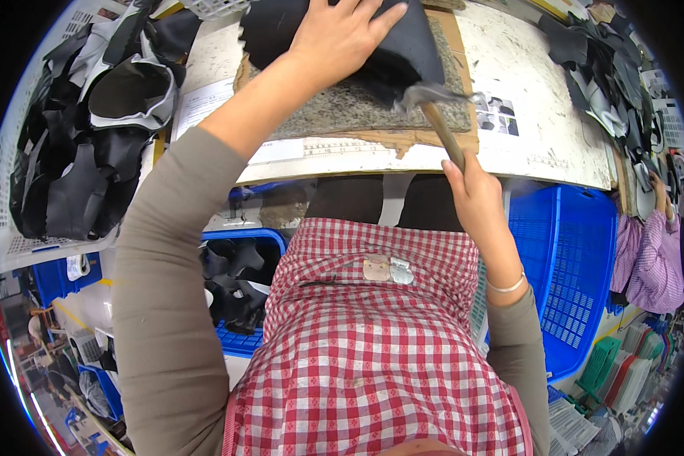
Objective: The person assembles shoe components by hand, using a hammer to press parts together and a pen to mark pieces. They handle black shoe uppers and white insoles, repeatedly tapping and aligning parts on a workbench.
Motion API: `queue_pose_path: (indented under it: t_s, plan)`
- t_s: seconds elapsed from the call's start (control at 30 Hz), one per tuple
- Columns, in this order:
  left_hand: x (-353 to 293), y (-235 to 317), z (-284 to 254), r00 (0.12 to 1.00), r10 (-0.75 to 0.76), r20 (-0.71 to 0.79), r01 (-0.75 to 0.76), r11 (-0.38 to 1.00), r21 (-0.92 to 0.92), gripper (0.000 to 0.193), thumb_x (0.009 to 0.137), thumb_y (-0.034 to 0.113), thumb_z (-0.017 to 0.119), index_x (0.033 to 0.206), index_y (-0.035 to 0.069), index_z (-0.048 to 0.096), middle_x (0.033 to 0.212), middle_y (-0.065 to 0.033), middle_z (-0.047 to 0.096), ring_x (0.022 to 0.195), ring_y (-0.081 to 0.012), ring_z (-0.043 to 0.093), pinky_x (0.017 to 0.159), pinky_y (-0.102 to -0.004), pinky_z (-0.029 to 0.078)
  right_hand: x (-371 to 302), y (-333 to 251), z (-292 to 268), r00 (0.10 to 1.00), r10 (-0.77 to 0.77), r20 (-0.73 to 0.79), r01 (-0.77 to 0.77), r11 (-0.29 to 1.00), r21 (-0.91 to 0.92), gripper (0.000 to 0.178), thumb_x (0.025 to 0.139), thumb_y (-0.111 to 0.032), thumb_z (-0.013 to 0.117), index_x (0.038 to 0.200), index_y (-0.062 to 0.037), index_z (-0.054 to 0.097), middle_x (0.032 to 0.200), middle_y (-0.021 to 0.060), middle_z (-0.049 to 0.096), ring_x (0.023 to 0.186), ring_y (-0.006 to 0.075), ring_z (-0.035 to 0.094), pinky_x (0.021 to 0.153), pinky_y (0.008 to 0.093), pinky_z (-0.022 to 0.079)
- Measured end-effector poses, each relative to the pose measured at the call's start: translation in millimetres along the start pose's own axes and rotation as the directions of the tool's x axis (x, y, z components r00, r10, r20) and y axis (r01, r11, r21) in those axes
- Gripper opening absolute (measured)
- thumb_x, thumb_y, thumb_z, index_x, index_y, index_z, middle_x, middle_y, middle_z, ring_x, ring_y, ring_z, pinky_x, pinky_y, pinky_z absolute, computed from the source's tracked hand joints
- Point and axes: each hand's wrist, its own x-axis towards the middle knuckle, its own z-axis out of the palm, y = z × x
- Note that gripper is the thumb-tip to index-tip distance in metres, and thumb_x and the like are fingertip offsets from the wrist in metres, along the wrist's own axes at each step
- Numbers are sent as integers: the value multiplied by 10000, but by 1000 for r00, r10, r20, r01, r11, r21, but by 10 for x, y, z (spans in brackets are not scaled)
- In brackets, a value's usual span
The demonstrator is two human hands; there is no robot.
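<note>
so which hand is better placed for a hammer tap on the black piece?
Likely the right: the right hand grips the hammer, its far end close by the black piece. The left hand lies spread on top, better suited to steadying.

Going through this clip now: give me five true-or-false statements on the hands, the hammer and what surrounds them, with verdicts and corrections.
1. The right hand grips the hammer by its handle. True.
2. The left hand is clenched around the hammer. False: the left hand lies on the black piece, fingers extended.
3. A speckled slab lies under the black piece. True.
4. The apron is plain green. False: the apron is checked in red and white.
5. The white basket of dark pieces is at the person's right. False: it is at the left.
</note>
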Motion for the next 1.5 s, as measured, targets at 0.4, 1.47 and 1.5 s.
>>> queue_pose_path:
  t_s: [0.4,1.47,1.5]
  plan:
    - [-954,847,-422,561,-509,653,758,632,-159,656,869,186,647,1476,-12,496,949,-250,702,825,-401,723,750,-500,580,374,158,116,989,-135,59,145,962,-233,306,1040,-301,589,998,-1,555,661,223,657,634,456,675,561,532,537]
    - [-1139,123,-132,309,-219,926,912,-207,-353,529,995,464,639,1197,-25,662,943,-107,721,770,-146,672,726,-281,546,986,-176,-17,993,7,121,2,997,-81,440,1078,-432,502,986,-9,586,687,230,658,690,452,677,617,549,516]
    - [-1151,155,-119,309,-233,922,897,-251,-364,494,996,440,638,1160,-26,666,914,-122,717,746,-162,678,713,-298,555,962,-194,-20,999,29,36,-30,999,24,437,1080,-425,500,992,-7,590,688,224,663,690,444,683,618,549,519]
